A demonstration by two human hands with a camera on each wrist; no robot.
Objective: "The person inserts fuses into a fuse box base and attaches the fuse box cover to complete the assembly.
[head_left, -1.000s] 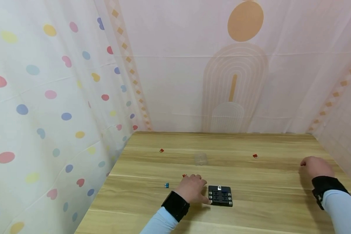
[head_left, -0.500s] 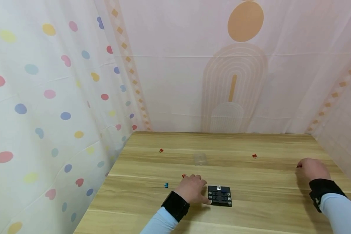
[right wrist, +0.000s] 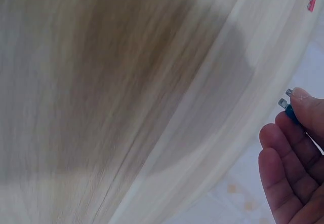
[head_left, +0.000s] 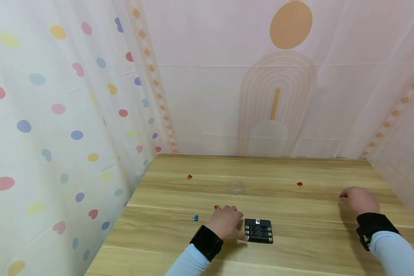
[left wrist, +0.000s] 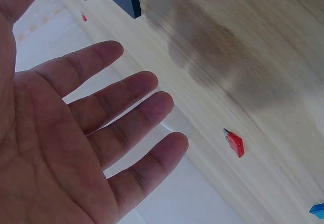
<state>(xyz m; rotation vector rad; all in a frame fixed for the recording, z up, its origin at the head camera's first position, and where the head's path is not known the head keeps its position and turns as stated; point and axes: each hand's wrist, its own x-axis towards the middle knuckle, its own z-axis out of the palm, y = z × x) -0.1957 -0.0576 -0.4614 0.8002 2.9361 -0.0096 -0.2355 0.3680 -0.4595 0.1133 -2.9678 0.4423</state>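
Observation:
My left hand (head_left: 224, 223) is spread with fingers straight, its thumb tip right at the left edge of a black fuse block (head_left: 259, 232) with metal screw terminals. The block lies flat on the table, and a corner of it shows at the top of the left wrist view. Over the table's right side, my right hand (head_left: 360, 200) pinches a small blue blade fuse (right wrist: 290, 112) between thumb and fingers, its metal prongs sticking out. A red blade fuse (left wrist: 235, 144) lies just beyond the left fingers, and a loose blue blade fuse (head_left: 195, 217) is left of that hand.
Two more red blade fuses lie farther back, one red fuse (head_left: 189, 176) at the left and another red fuse (head_left: 299, 184) at the right. A clear plastic cover (head_left: 236, 188) sits mid-table. Patterned curtains (head_left: 207, 96) hang behind the wooden table (head_left: 317, 218).
My right hand has moved left over the table, carrying the blue blade fuse. My left hand has stayed beside the fuse block.

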